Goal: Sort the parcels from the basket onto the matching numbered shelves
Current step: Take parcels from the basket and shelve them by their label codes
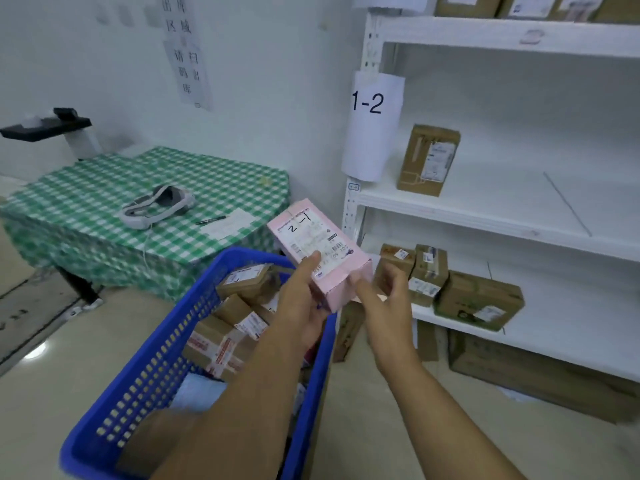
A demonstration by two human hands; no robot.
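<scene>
Left hand (304, 303): grips pink parcel (311, 244) above blue basket (149, 368).
Right hand (388, 299): pinches the parcel's near end.
Shelf sign (369, 105): "1-2".

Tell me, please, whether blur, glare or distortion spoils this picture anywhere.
Head view: the boards of the white shelf unit bow with wide-angle distortion. Head view: a glare patch shines on the floor, lower left. Head view: the wall notice is soft; the small print on the pink parcel is unreadable.
</scene>
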